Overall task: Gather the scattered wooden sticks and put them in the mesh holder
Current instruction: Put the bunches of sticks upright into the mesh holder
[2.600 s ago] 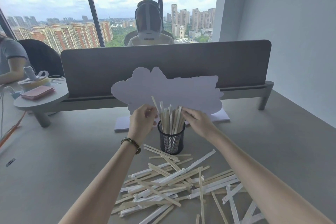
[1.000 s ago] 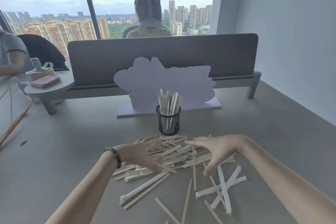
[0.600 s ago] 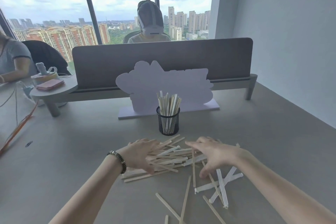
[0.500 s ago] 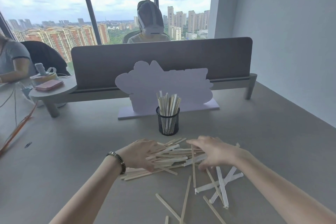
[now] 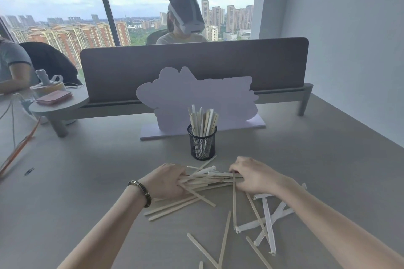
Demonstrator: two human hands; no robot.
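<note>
A black mesh holder point(image 5: 202, 146) stands upright at mid-table with several wooden sticks point(image 5: 202, 119) poking out of its top. In front of it lies a bundle of sticks point(image 5: 207, 179), roughly parallel, squeezed between my two hands. My left hand point(image 5: 167, 181) grips the bundle's left end, fingers curled around it. My right hand point(image 5: 253, 176) closes over the right end. More loose sticks point(image 5: 225, 238) and white paper-wrapped ones point(image 5: 267, 218) lie scattered nearer to me, to the right.
A white cut-out sign point(image 5: 196, 98) on a flat base stands right behind the holder, with a grey divider panel point(image 5: 194, 67) behind that. A person in a headset sits beyond the divider. A round side shelf point(image 5: 59, 102) with small items is at the left. Grey wall at right.
My hands came down from the holder to the pile, then swept inward, pressing the scattered sticks into one bundle and closing on its ends.
</note>
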